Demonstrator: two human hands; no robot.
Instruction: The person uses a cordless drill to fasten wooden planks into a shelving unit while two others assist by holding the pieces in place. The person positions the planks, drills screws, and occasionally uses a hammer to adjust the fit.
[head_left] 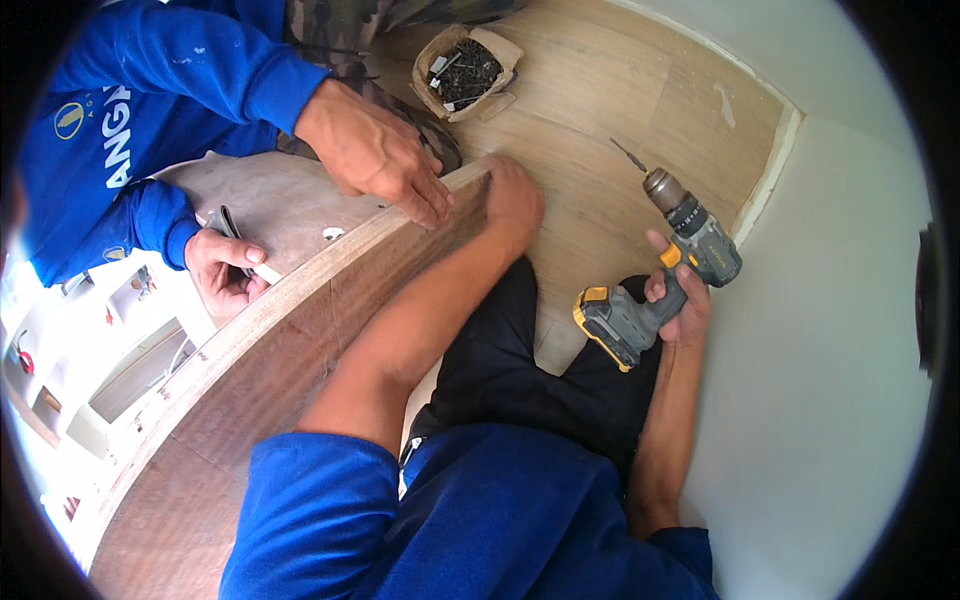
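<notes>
My right hand (680, 300) grips a grey and yellow cordless drill (660, 280) by its handle, its bit pointing up and away over the wooden floor. My left hand (513, 200) reaches forward and presses on the far end of a brown plywood panel (260, 380) standing on edge. A co-worker in a blue sweatshirt stands across the panel, one hand (375, 155) resting on its top edge, the other hand (225, 268) holding a dark tool and something white against it.
An open cardboard box of dark screws (465, 70) lies on the floor beyond the panel. A white wall (830, 350) runs close along my right side. White shelving (120, 340) shows at the left, behind the panel.
</notes>
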